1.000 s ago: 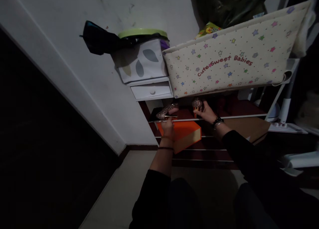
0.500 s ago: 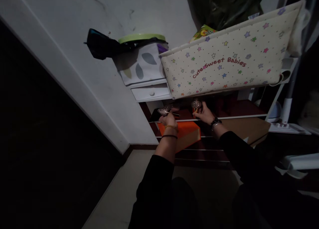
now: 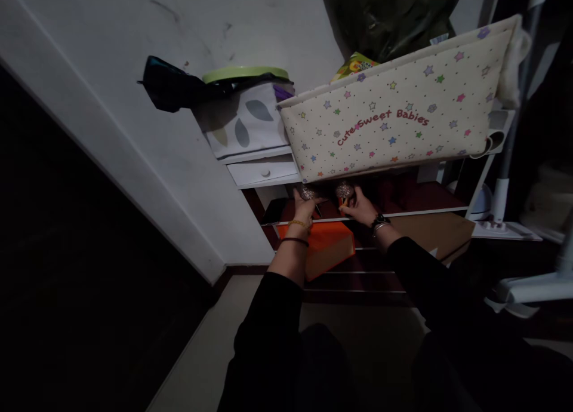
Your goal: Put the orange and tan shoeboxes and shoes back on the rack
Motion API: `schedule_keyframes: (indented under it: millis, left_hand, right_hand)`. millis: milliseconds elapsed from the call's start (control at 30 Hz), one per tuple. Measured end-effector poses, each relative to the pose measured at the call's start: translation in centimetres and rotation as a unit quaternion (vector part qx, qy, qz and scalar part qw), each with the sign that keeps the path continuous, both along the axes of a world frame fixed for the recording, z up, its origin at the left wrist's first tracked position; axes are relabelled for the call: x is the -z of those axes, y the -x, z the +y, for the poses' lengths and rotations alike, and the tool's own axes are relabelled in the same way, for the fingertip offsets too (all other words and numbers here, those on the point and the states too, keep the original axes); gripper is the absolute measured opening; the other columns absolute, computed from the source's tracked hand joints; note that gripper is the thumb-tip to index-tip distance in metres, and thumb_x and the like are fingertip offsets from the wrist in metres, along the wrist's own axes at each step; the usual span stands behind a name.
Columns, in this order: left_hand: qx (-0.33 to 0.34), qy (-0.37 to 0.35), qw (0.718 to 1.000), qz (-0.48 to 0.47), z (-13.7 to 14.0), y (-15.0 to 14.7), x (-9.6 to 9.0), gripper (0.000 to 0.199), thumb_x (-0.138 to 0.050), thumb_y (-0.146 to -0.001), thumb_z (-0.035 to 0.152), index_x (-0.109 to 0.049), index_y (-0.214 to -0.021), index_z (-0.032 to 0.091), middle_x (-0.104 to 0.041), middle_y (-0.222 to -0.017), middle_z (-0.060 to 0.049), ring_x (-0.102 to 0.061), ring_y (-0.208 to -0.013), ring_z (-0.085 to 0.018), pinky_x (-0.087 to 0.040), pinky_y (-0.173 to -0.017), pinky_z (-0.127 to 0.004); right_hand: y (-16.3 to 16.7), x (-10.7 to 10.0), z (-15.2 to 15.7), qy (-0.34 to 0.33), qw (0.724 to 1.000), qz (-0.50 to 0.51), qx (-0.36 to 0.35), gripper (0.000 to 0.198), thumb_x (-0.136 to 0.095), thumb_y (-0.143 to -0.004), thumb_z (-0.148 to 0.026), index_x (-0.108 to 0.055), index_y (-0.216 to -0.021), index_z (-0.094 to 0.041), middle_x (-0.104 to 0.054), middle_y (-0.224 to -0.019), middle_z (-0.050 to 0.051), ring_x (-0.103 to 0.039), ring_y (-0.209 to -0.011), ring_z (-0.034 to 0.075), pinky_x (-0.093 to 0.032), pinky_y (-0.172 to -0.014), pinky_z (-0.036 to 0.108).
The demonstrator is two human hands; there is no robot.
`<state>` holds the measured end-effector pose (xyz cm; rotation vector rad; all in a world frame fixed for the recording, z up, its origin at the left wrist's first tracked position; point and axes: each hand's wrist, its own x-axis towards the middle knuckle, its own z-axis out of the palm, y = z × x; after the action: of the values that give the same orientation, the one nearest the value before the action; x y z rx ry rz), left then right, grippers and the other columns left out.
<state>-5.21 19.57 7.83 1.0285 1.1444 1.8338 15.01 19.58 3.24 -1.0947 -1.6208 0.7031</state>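
On the dark red shelf (image 3: 427,198), my left hand (image 3: 303,209) is closed around a glittery shoe (image 3: 308,192), whose sparkly toe faces the back of the shelf. To its right, my right hand (image 3: 363,209) grips the matching glittery shoe (image 3: 344,190) between thumb and fingers. An orange patch shows at the near end of that second shoe. Both shoes stand side by side with a small gap between them. Their far parts are dim, and the fingers of my left hand are partly hidden.
Below the hands an orange box (image 3: 329,245) juts from a lower shelf, with a brown cardboard box (image 3: 432,233) to the right. A cream storage bin (image 3: 385,119) overhangs the shelf. A white drawer (image 3: 265,172) is at left, and a white appliance stand (image 3: 532,289) at right.
My left hand has turned its shoe from pointing left to toe facing the back, and brought it upright beside the other. My right hand stays on its shoe. The view has shifted slightly.
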Motion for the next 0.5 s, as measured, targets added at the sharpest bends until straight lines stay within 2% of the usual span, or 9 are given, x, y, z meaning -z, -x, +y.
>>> schedule_keyframes:
  millis: [100, 167, 267, 367, 433, 500]
  left_hand:
    - [0.023, 0.027, 0.999, -0.031, -0.3, 0.3, -0.6, 0.072, -0.074, -0.054, -0.011, -0.060, -0.116, 0.022, -0.072, -0.103, -0.004, -0.072, -0.096, -0.019, -0.059, -0.097, -0.037]
    - [0.021, 0.012, 0.998, -0.053, -0.8, 0.4, -0.4, 0.070, -0.071, -0.055, -0.010, -0.060, -0.116, 0.022, -0.072, -0.103, -0.002, -0.071, -0.094, -0.017, -0.059, -0.096, -0.034]
    - [0.025, -0.026, 0.998, -0.043, -2.1, 0.3, 0.6, 0.074, -0.076, -0.057, -0.005, -0.059, -0.123, 0.024, -0.072, -0.112, -0.003, -0.071, -0.098, -0.017, -0.059, -0.095, -0.032]
    - [0.030, -0.045, 0.998, -0.013, -3.7, -0.1, 2.1, 0.080, -0.083, -0.060, 0.004, -0.056, -0.132, 0.025, -0.071, -0.115, -0.006, -0.070, -0.092, -0.018, -0.061, -0.082, -0.031]
    - [0.042, -0.055, 0.998, 0.009, -4.8, -0.3, 3.0, 0.081, -0.085, -0.060, 0.009, -0.055, -0.133, 0.024, -0.071, -0.115, -0.007, -0.069, -0.085, -0.018, -0.060, -0.073, -0.030]
    - [0.047, -0.081, 0.995, 0.038, -6.1, -0.2, 3.7, 0.076, -0.086, -0.060, 0.012, -0.056, -0.128, 0.023, -0.070, -0.116, -0.008, -0.070, -0.088, -0.019, -0.061, -0.076, -0.031]
  right_hand:
    - [0.0, 0.0, 0.0, -0.003, 1.000, 0.001, 0.001, 0.095, -0.083, -0.071, -0.039, -0.041, -0.154, -0.018, -0.054, -0.070, -0.010, -0.053, -0.063, 0.014, -0.040, -0.058, 0.024]
    - [0.0, 0.0, 0.0, -0.007, 1.000, 0.003, -0.005, 0.096, -0.083, -0.071, -0.039, -0.040, -0.155, -0.018, -0.053, -0.070, -0.011, -0.051, -0.061, 0.014, -0.039, -0.058, 0.024]
    - [0.1, 0.2, 0.2, -0.010, 1.000, 0.020, -0.014, 0.094, -0.085, -0.070, -0.037, -0.042, -0.152, -0.020, -0.056, -0.071, -0.010, -0.052, -0.062, 0.014, -0.043, -0.061, 0.024]
    - [0.2, 0.3, 0.2, -0.017, 0.999, 0.039, -0.013, 0.090, -0.087, -0.068, -0.035, -0.045, -0.147, -0.022, -0.061, -0.076, -0.008, -0.056, -0.066, 0.014, -0.047, -0.065, 0.025]
    - [0.2, 0.2, 0.2, -0.017, 0.999, 0.039, -0.014, 0.085, -0.085, -0.069, -0.036, -0.047, -0.143, -0.023, -0.058, -0.075, -0.009, -0.054, -0.065, 0.014, -0.045, -0.063, 0.025]
    - [0.2, 0.1, 0.1, -0.013, 0.999, 0.036, -0.018, 0.081, -0.083, -0.070, -0.038, -0.047, -0.141, -0.023, -0.053, -0.072, -0.011, -0.050, -0.063, 0.013, -0.041, -0.060, 0.024]
